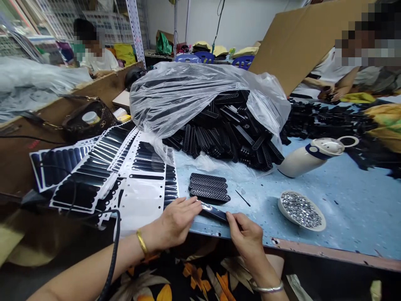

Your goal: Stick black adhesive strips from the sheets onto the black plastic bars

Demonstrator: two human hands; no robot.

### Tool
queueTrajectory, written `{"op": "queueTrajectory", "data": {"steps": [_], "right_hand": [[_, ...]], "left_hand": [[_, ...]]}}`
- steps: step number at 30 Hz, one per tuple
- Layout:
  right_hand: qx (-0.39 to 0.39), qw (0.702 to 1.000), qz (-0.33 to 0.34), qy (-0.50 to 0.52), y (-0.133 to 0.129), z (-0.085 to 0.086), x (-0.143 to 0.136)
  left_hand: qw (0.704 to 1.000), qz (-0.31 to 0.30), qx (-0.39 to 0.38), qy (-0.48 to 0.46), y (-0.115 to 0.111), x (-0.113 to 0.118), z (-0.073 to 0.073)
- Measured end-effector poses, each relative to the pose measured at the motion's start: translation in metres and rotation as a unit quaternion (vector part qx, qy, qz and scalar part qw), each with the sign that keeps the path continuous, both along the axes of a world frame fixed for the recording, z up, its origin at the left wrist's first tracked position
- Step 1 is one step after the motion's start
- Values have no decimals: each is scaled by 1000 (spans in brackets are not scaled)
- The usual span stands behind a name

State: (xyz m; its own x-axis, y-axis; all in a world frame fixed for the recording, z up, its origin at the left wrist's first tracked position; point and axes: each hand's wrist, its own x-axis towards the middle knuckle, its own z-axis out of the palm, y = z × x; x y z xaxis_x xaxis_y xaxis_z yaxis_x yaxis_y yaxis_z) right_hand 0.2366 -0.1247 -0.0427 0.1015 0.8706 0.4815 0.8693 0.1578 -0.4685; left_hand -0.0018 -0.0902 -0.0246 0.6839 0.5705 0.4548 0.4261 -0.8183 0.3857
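A long, glossy black strip (214,212) lies slantwise at the table's front edge. My right hand (247,234) pinches its right end between thumb and fingers. Flat across its left part rest the outstretched fingers of my left hand (178,220), hiding that end. Just behind the strip, several black pieces with a lattice pattern (209,187) lie side by side in a neat row. To the left, white sheets (142,196) carry rows of shiny black rounded strips, and one reaches close to my left hand. A thin dark stick (243,198) lies beside the row.
A clear plastic bag (175,98) spills a heap of black parts (219,138) onto the blue table (354,209). On the right are a bowl (302,211) of small silvery pieces and a white bottle (310,156). A black cable (114,255) hangs past my left forearm. Two people sit farther back.
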Motion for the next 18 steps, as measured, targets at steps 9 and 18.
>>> {"op": "queueTrajectory", "data": {"steps": [9,18], "right_hand": [[-37,993,-23,109,-9,15,13],[77,960,262,59,-4,36,-91]], "left_hand": [[965,246,75,40,5,-110,-3],[957,252,-8,141,-63,-128,-29]]}}
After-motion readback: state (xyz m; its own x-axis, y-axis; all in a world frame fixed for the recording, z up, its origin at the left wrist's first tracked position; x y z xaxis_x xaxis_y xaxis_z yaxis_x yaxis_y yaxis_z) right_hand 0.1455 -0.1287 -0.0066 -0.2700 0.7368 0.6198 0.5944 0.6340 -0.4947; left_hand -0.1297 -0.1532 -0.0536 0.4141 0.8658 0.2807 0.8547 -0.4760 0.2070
